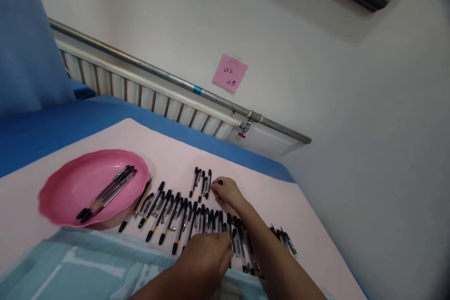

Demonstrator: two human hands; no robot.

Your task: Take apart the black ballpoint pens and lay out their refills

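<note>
Black-capped, clear-barrelled pens (180, 227) are lying side by side in a slanting row across a pale pink tabletop (326, 243), some showing an orange-yellow band near one end. Shorter, capped-looking pieces and small metallic bits are lying among them. A smaller group of pens (201, 186) is resting beyond the row, and a few pens (107, 193) are leaning together inside a scalloped pink bowl (70, 187) at left. Right hand (227, 191): forearm is crossing over the row from lower right, wrist bending, fingers pinching beside the smaller group; a dark tip is showing at the fingers, but cannot tell what they are grasping. Left hand (207, 255): back is facing up, fingers curling over the row's near side; grip is being hidden, cannot tell.
</note>
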